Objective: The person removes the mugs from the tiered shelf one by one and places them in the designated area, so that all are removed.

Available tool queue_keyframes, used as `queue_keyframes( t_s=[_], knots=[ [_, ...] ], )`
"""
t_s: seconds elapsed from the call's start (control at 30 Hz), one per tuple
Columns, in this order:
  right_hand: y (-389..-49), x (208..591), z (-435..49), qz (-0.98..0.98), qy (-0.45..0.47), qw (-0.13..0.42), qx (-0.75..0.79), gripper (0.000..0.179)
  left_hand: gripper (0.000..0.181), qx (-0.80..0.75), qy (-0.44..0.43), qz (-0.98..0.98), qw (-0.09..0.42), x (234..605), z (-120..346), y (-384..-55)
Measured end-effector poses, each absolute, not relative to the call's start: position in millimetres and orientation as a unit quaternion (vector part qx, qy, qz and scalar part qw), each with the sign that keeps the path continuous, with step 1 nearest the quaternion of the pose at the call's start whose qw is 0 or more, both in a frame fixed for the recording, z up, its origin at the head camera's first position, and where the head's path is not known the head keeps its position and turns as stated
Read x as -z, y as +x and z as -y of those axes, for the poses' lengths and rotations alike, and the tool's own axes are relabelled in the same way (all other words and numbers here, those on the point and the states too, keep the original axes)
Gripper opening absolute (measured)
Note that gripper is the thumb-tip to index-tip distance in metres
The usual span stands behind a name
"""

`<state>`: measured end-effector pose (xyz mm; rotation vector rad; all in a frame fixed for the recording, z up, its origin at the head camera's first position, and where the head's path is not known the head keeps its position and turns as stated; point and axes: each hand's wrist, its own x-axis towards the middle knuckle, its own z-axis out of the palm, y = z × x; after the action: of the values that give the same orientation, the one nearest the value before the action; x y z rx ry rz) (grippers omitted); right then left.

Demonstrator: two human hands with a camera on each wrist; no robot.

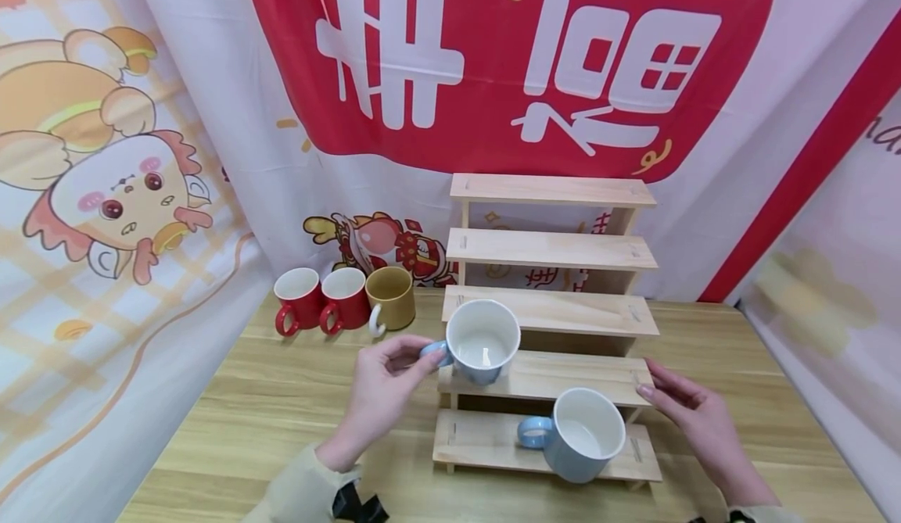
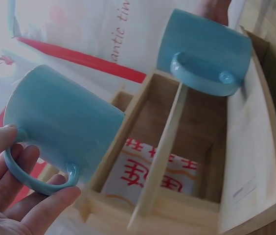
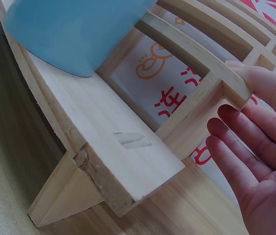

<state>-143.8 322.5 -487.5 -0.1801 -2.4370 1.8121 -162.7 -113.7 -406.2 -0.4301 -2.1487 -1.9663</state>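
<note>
By its handle, a light blue mug [image 1: 483,343] is held in my left hand [image 1: 387,382], upright with its white inside facing up. It overlaps the left end of the second step from the bottom of a wooden stepped rack [image 1: 549,446]. In the left wrist view, thumb and fingers grip the handle [image 2: 42,183], and the mug's base is right at the step's edge. Another light blue mug [image 1: 583,437] stands on the lowest step, handle to the left. My right hand [image 1: 697,421] grips the second step's right end, thumb on top [image 3: 255,78] and fingers below.
Two red mugs [image 1: 299,301] and a mustard mug [image 1: 390,298] with a white handle stand at the table's back left. The rack's upper steps [image 1: 552,249] rise towards a printed cloth backdrop [image 1: 394,140]. Cloth also hangs along both sides of the wooden table [image 1: 281,398].
</note>
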Motion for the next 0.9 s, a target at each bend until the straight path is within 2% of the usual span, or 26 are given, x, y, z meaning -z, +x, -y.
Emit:
queue_keyframes(
  t_s=[0.4,0.9],
  knots=[
    [-144.1,485.3,-321.7,0.802,-0.068,0.050,-0.592,0.059,0.012,0.674,-0.146,0.708,0.152,398.1,143.3,-155.4],
    [-145.5,486.0,-322.5,0.810,-0.068,0.046,-0.581,0.062,0.014,0.706,-0.100,0.664,0.224,391.7,182.9,-151.6]
  ],
)
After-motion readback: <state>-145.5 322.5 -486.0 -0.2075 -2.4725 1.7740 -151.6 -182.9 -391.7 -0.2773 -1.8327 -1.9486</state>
